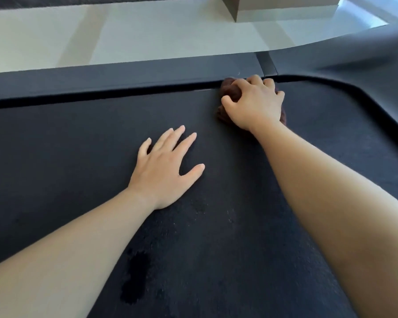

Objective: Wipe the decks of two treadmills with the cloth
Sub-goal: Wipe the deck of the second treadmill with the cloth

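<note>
Only the head view here, looking down across one treadmill deck [78, 157], dark belt filling most of the frame. Right hand [255, 104] reaching to the far right part of the belt, fingers curled and clamped around a bunched-up brown cloth [230, 88], pressing it down right against the groove where belt meets the far side rail [124, 79]. Probably balled up like that to get more pressure into the edge seam, where dust tends to collect. Left hand [168, 166] planted flat near the middle of the belt, fingers spread, holding nothing, most likely just propping up body weight while leaning over, maybe also keeping the belt from sliding under the scrubbing. Darker blotches [136, 278] on the near part of the belt, looks like damp patches, so guessing that area already got a pass, though can't be sure. Pale tiled floor [147, 37] beyond the rail and a beige box-like block [285, 8] at the far right. Blurry grey frame part [377, 42] at the top right, too smeared to identify. No second treadmill in view, so the job seems no further than partway through deck one.
</note>
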`<state>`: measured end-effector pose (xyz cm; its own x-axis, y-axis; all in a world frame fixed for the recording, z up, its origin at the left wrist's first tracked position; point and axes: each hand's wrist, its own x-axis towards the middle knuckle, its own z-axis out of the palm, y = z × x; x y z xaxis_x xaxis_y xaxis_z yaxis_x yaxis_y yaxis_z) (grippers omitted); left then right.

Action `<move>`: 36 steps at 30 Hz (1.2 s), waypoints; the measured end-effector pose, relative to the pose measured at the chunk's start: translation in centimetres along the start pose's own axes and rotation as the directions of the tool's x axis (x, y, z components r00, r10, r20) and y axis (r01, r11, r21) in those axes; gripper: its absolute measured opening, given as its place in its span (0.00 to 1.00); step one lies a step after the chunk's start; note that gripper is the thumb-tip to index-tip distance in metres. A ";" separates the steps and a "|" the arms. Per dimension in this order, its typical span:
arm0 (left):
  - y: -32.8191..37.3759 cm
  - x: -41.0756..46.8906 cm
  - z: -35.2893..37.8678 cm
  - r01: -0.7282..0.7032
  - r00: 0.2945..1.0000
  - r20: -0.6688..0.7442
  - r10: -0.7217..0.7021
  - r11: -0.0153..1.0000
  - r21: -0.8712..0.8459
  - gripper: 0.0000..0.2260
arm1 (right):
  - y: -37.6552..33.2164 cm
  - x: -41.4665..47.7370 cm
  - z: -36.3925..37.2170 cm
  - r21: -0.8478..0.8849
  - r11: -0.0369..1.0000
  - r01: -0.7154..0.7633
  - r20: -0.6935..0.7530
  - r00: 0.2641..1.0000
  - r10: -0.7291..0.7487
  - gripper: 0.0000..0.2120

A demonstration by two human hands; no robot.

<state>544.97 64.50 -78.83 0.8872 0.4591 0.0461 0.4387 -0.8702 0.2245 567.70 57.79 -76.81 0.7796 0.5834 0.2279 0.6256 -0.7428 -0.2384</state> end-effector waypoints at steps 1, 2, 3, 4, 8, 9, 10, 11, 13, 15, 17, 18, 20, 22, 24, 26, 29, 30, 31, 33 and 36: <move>-0.1 0.0 0.0 0.002 1.000 -0.002 -0.002 1.000 -0.005 0.31 | -0.1 0.8 0.2 -0.006 1.000 0.010 0.007 1.000 -0.010 0.25; -0.1 0.1 0.0 0.003 1.000 -0.005 -0.003 1.000 -0.012 0.31 | -0.1 1.3 0.2 -0.010 1.000 0.019 0.012 1.000 -0.019 0.25; 0.0 0.1 -0.1 0.002 1.000 -0.007 -0.002 1.000 -0.020 0.31 | -0.1 1.6 0.2 -0.012 1.000 0.026 0.017 1.000 -0.026 0.26; 0.0 0.2 -0.1 0.002 1.000 -0.010 -0.002 1.000 -0.027 0.31 | 0.0 1.6 0.1 -0.013 0.999 0.032 0.024 0.999 -0.032 0.26; -0.4 0.6 -0.1 0.011 1.000 -0.008 -0.011 1.000 -0.024 0.30 | 0.4 -2.5 -0.9 -0.026 0.998 0.051 0.057 0.997 -0.050 0.27; -0.4 0.7 0.0 0.013 1.000 -0.010 -0.013 1.000 -0.021 0.29 | 0.6 -4.4 -1.3 -0.024 0.998 0.059 0.054 0.997 -0.057 0.26; -0.4 0.8 0.1 0.016 1.000 -0.013 -0.017 1.000 -0.020 0.29 | 0.7 -6.7 -1.7 -0.019 0.997 0.069 0.053 0.996 -0.068 0.26; -0.3 0.9 0.1 0.017 1.000 -0.020 -0.018 1.000 -0.022 0.29 | 0.7 -9.0 -2.2 -0.011 0.997 0.080 0.049 0.996 -0.079 0.26; 0.0 0.6 -0.3 0.008 0.999 -0.050 -0.010 0.999 -0.041 0.28 | 0.7 -14.2 -3.4 0.006 0.996 0.093 0.029 0.995 -0.093 0.24; 0.3 -0.8 -0.5 -0.006 0.996 -0.085 0.000 0.998 -0.069 0.26 | 0.4 -19.5 -4.5 0.023 0.995 0.095 0.002 0.995 -0.095 0.22; 0.3 -3.5 -0.4 -0.018 0.997 -0.072 0.012 0.996 -0.084 0.25 | -0.1 -24.3 -5.8 0.024 0.994 0.104 0.015 0.994 -0.104 0.21; 0.3 -5.3 -0.3 -0.032 0.998 -0.055 0.027 0.996 -0.080 0.25 | -0.4 -26.6 -6.4 0.021 0.994 0.112 0.039 0.993 -0.113 0.21; 0.1 -9.3 -0.1 -0.074 0.997 -0.028 0.073 0.995 -0.065 0.25 | -0.9 -31.2 -7.7 0.023 0.992 0.127 0.077 0.989 -0.129 0.21; 0.1 -12.7 -0.4 -0.131 0.991 -0.012 0.131 0.990 -0.050 0.25 | -1.4 -35.4 -8.7 0.023 0.991 0.131 0.071 0.989 -0.132 0.22; 0.0 -15.5 -0.9 -0.175 0.985 -0.004 0.175 0.984 -0.045 0.25 | -1.9 -38.7 -9.3 0.013 0.990 0.141 0.043 0.989 -0.141 0.22; -0.1 -17.7 -1.4 -0.205 0.978 0.021 0.206 0.978 -0.045 0.25 | -2.1 -40.0 -9.4 0.013 0.991 0.136 0.033 0.990 -0.136 0.22; -0.4 -20.1 -1.7 -0.222 0.974 0.035 0.223 0.974 -0.036 0.25 | -2.7 -38.2 -9.1 0.015 0.993 0.120 0.039 0.992 -0.120 0.21; -0.5 -20.7 -1.8 -0.213 0.977 0.023 0.214 0.976 -0.038 0.25 | -3.0 -36.9 -8.8 0.014 0.993 0.120 0.043 0.992 -0.120 0.21; -0.5 -20.9 -1.9 -0.207 0.978 0.013 0.208 0.977 -0.045 0.25 | -3.3 -35.3 -8.3 0.013 0.994 0.112 0.047 0.993 -0.112 0.21; -0.2 -21.0 -1.9 -0.202 0.979 -0.001 0.202 0.978 -0.054 0.25 | -3.8 -31.8 -7.3 0.012 0.997 0.081 0.047 0.996 -0.082 0.21; 0.0 -21.0 -2.0 -0.186 0.983 -0.012 0.185 0.981 -0.056 0.24 | -5.0 -28.2 -6.2 0.014 0.999 0.036 0.052 0.998 -0.036 0.21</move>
<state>526.03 55.20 -77.84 0.9513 0.2920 0.0986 0.2575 -0.9288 0.2664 542.43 42.99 -76.19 0.7568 0.6262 0.1871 0.6533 -0.7169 -0.2434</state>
